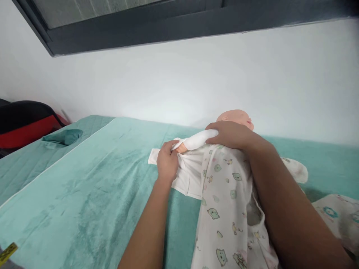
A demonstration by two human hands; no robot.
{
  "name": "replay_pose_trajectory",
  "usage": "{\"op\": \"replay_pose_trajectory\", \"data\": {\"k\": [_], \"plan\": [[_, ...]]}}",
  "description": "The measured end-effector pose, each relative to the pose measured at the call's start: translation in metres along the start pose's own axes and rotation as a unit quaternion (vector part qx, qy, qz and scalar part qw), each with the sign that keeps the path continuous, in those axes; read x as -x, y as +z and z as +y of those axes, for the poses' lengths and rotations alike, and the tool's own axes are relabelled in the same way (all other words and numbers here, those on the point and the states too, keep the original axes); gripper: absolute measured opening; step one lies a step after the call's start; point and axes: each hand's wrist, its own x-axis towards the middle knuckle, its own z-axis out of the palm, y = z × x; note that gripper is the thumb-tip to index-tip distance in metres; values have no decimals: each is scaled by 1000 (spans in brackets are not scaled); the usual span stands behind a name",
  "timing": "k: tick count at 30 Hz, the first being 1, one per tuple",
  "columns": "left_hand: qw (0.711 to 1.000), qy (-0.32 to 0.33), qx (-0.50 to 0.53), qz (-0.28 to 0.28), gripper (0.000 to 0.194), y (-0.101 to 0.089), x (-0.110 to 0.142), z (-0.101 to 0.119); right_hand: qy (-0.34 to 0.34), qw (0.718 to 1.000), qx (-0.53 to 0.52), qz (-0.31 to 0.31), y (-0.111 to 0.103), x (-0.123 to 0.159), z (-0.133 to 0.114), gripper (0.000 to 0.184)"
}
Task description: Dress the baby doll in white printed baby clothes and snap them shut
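Note:
A baby doll (pixel 235 115) lies on the bed, its head turned toward the right, and most of its body is covered by cloth. The doll wears a white baby garment (pixel 185 175) whose visible sleeve (pixel 199 139) runs along its arm. At the sleeve's open end, my left hand (pixel 168 160) pinches the cuff, and a bit of the doll's skin-coloured hand shows there. My right hand (pixel 228 133) is wrapped around the upper sleeve near the shoulder, just below the head. A flap with printed green bears (pixel 221 209) spreads toward me between my forearms.
A teal plush cover (pixel 84 194) lies over the bed against a white wall (pixel 140 86). Other printed cloth (pixel 336 215) lies at the right. At far left sits a black and red object (pixel 25 127). A dark window frame (pixel 168 26) runs above.

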Motion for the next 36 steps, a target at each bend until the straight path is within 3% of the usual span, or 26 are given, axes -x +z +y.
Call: {"op": "replay_pose_trajectory", "data": {"k": [4, 10, 14, 18, 23, 29, 36], "plan": [[999, -32, -2, -6, 42, 0, 1, -3, 35, 999, -8, 1, -6, 4, 9, 37], [982, -59, -178, -8, 59, 1, 3, -5, 18, 1000, -9, 24, -7, 5, 8, 33], [973, 60, -220, 40, 66, 2, 4, 0, -4, 1000, 1, 22, 1, 2, -2, 36], [940, 156, -303, -1, 55, 4, 5, 0, -32, 997, 62, 12, 16, -5, -17, 30], [938, 125, -318, -62, 50, 6, 1, -2, -86, 989, 116, 5, 28, -8, -27, 28], [943, 81, -319, -48, 35, 0, -3, -1, -100, 992, 81, 3, 30, -9, -23, 31], [945, 50, -320, -39, 32, -2, -7, -7, -25, 997, -57, 38, 28, 2, -14, 38]]}}
